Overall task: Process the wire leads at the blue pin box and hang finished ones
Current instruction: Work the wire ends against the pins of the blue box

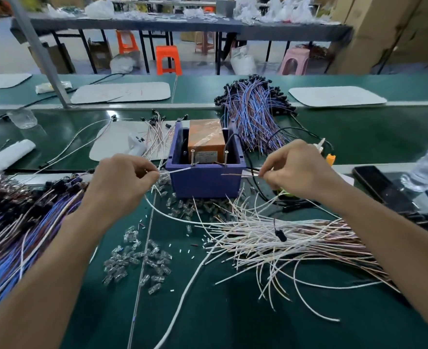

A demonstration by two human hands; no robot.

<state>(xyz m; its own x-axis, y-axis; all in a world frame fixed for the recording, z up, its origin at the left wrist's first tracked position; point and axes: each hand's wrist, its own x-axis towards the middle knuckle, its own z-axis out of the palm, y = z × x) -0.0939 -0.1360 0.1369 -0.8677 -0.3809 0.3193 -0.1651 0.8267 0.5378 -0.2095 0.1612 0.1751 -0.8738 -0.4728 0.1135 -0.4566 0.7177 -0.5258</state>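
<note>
The blue pin box (205, 181) stood in the middle of the green tabletop (208, 311), with 2 upright pins (192, 157) rising at its near rim. The left hand (124, 180) pinched a white lead (177, 170) between thumb and fingertips, and the lead's free end reached the left pin (whether it actually touched the metal was too fine to tell). The right hand (296, 170) pinched a thinner brownish lead (235, 174). Its tip lay just beside the box's near right corner, apart from the right pin.

Loose white leads (283, 238) sprawled toward the tabletop's right edge. A blue-and-purple bundle (19, 230) lay at the left edge, and clear plastic caps (137, 258) were scattered in front of the box.

This looked like the processing step, with 1 lead end offered to each pin. The next move probably called for lifting the right tip up and inward onto its pin. Both pinches would need to sit close to the ends so the limp wire could not droop. No hanging place could be made out.
</note>
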